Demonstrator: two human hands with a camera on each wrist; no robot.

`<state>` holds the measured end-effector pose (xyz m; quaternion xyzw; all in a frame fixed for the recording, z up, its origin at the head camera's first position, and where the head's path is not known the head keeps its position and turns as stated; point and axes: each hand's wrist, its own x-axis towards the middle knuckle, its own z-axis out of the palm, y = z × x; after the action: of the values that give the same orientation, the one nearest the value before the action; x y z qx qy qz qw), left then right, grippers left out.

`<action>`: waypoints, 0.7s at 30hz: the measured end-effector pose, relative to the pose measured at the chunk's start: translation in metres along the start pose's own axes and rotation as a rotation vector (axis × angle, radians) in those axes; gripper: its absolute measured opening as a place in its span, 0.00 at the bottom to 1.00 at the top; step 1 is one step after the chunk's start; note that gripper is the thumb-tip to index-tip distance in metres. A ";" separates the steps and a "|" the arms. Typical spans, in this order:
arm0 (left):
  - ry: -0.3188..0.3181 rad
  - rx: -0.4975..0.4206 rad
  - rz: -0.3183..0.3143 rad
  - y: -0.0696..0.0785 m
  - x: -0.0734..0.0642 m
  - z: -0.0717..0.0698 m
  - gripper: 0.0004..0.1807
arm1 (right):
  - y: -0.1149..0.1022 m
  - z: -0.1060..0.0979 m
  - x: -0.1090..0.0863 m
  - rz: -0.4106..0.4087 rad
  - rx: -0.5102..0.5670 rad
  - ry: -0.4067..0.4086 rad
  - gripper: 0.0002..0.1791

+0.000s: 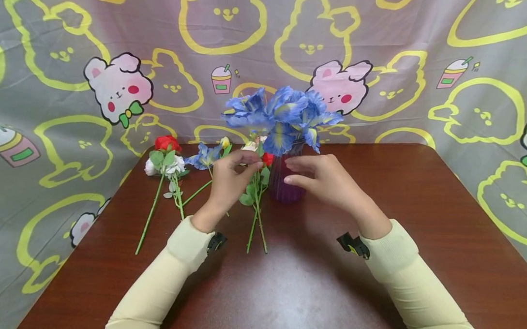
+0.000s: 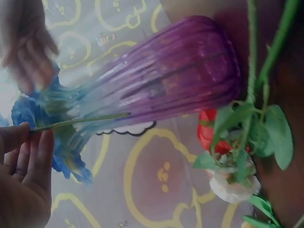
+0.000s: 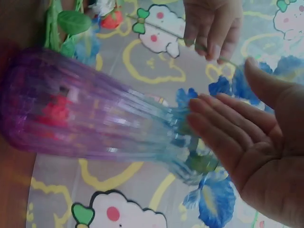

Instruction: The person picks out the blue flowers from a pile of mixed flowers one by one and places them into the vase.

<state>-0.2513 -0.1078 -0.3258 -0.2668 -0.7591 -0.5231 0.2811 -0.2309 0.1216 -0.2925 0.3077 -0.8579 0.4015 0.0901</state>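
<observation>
Evidently, my left hand [image 1: 229,178] pinches the green stem [image 2: 80,121] of a blue iris [image 3: 243,89] between thumb and fingers, close under the bloom, probably so the lower end stays free to steer. My right hand [image 1: 327,181], fingers straight and thumb apart, holds nothing beside the neck of the purple ribbed vase [image 1: 286,185], perhaps to guard it. The vase stands upright near the table's [image 1: 422,217] far edge, its narrow neck bunching the blue irises [image 1: 285,105]; a red rose [image 1: 166,143] lies toward the far left corner, apparently out of the way.

Tabletop [image 1: 290,299] glare, soft shadows — blurry wrist views
</observation>
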 end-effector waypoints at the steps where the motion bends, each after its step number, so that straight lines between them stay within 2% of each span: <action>1: -0.007 -0.014 0.007 0.001 0.000 0.002 0.07 | -0.002 0.001 0.000 -0.039 0.029 0.028 0.21; 6: -0.038 -0.051 0.037 0.008 0.001 0.009 0.06 | -0.008 0.011 0.004 -0.158 0.175 0.183 0.19; 10: -0.067 -0.070 0.058 0.012 0.000 0.017 0.06 | -0.010 0.018 0.004 -0.163 0.259 0.266 0.18; 14: -0.094 -0.092 0.089 0.014 -0.002 0.025 0.06 | -0.012 0.018 0.001 -0.127 0.247 0.330 0.16; 21: -0.124 -0.150 0.084 0.016 -0.004 0.038 0.06 | -0.011 0.014 -0.003 -0.106 0.197 0.391 0.10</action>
<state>-0.2425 -0.0673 -0.3297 -0.3505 -0.7219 -0.5486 0.2347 -0.2209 0.1068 -0.2958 0.2760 -0.7635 0.5299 0.2450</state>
